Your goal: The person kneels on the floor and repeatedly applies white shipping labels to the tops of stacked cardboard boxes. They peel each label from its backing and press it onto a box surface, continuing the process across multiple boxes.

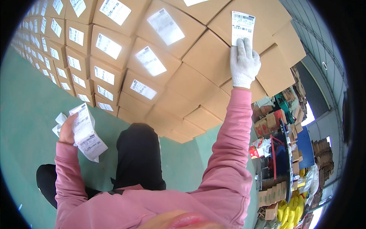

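My right hand (245, 61), in a white knit glove, lies with its fingers flat against the lower end of a white printed label (243, 25). That label is on the face of a cardboard box (268, 31) high in a stack. Down at the left, my bare left hand (67, 130) grips a folded strip of printed labels (85, 126) that hangs below the fingers. Several labelled boxes (114, 43) rise in front of me, and one slanted label (165, 26) is on the box left of my right hand.
Green floor (183, 163) runs along the foot of the stack. At the right stand a dark-topped table (281, 160), a red-and-white carton (256, 148), a row of small cartons (271, 194) and yellow sacks (291, 210). Flattened cardboard (323, 157) is piled farther back.
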### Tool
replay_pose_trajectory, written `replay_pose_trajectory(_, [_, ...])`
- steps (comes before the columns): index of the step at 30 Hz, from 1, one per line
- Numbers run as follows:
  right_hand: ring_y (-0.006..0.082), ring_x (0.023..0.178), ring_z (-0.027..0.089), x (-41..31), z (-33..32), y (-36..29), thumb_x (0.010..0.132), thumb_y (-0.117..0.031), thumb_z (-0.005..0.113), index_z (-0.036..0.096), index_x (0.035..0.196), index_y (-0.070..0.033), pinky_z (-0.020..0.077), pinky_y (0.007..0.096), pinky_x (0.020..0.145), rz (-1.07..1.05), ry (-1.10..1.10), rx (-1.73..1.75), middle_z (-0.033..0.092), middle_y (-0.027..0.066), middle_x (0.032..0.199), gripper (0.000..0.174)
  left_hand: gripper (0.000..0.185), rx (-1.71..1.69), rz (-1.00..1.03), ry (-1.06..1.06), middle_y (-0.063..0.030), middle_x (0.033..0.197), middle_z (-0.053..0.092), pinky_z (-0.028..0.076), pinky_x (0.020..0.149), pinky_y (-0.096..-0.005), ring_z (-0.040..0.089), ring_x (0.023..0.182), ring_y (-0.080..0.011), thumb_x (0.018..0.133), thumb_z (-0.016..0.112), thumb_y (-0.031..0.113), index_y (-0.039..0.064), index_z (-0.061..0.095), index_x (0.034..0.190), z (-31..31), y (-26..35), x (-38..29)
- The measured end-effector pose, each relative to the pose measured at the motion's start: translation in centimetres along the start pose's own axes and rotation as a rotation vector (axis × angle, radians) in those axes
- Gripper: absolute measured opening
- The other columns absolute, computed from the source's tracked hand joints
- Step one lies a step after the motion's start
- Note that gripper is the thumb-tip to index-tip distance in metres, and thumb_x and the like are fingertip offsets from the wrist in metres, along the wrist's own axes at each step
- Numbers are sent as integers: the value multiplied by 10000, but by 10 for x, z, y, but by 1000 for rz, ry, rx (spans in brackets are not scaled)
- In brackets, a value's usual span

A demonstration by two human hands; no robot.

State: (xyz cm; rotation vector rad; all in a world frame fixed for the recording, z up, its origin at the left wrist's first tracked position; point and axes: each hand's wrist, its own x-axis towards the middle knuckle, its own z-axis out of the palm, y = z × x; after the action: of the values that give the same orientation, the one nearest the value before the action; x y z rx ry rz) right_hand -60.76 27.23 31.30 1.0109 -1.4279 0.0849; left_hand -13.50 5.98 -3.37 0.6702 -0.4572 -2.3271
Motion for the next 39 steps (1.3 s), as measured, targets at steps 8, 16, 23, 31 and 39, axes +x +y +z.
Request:
replay_pose_trajectory(8, [312, 1171, 521, 63, 4, -14, 874, -412, 679, 635, 1197, -84, 439, 459, 952, -166, 114, -34, 607, 101, 1232, 462, 368, -18, -15, -112, -171, 1140, 702, 611, 851, -436, 718, 968, -316, 998, 545, 172, -29, 546, 1306, 6, -1, -3])
replay_pose_trajectory(16, [343, 1206, 515, 9, 11, -40, 892, -342, 665, 597, 1234, -45, 455, 474, 946, -94, -36, 104, 566, 137, 1277, 458, 359, -37, 66, -168, -157, 1150, 699, 592, 900, -418, 707, 1007, -290, 999, 525, 118, -20, 535, 1330, 39, 2, -24])
replay_pose_trajectory(23, [208, 1069, 646, -90, -83, -226, 949, -228, 693, 687, 1185, -3, 509, 312, 926, 455, -894, 1573, 696, 123, 1164, 326, 355, 146, 249, -302, -122, 1193, 676, 555, 887, -361, 680, 1027, -241, 1005, 544, 139, -11, 564, 1326, 63, -20, -38])
replay_pose_trajectory(31, [82, 850, 651, -84, -118, -346, 951, -193, 692, 703, 1106, 29, 519, 250, 753, 932, -1308, 2194, 723, 39, 972, 272, 386, 486, 324, -163, -84, 1213, 669, 520, 948, -315, 643, 1104, -173, 1010, 608, 208, 0, 563, 1332, 65, -28, -48])
replay_pose_trajectory(39, [66, 740, 622, -77, -99, -373, 989, -169, 633, 711, 1073, 12, 501, 242, 668, 893, -558, 1955, 708, 30, 872, 214, 576, 690, 57, -376, -116, 1338, 606, 442, 1053, -334, 567, 1216, -191, 956, 691, 207, -22, 471, 1436, 72, -28, -69])
